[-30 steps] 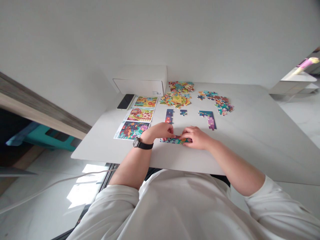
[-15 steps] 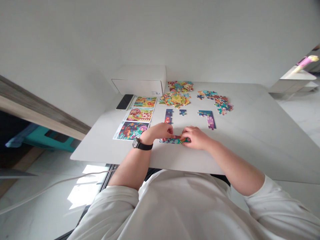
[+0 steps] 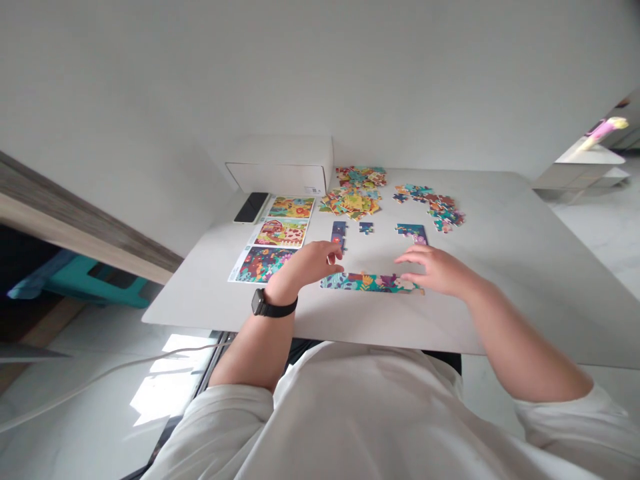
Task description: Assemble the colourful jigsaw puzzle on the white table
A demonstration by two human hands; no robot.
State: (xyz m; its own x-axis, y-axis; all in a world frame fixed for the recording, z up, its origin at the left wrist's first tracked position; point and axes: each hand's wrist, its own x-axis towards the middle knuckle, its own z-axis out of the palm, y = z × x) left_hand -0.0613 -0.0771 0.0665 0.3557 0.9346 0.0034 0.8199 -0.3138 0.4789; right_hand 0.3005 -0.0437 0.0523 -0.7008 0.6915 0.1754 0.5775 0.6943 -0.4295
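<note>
A joined strip of jigsaw pieces point(image 3: 367, 282) lies along the near side of the table. My left hand point(image 3: 315, 262) hovers by the strip's left end, its thumb and fingers apart and nothing in them. At the strip's right end is my right hand point(image 3: 434, 267), open, with fingers spread. Behind my left hand stands a short upright section of joined puzzle pieces point(image 3: 339, 232), partly covered by the fingers. A corner section of joined pieces point(image 3: 412, 231) is partly hidden behind my right hand. Between these two sections sits a loose dark blue puzzle piece point(image 3: 367, 228).
Piles of loose puzzle pieces point(image 3: 354, 203) lie toward the back, with more pieces point(image 3: 443, 207) to the right. Three printed picture sheets point(image 3: 281, 233), a phone point(image 3: 251, 207) and a white box point(image 3: 277, 175) are at the left. A wall borders the table's back.
My hands have moved apart, the right one going right. Both were closed at the near strip and now are open. More of the strip shows between them.
</note>
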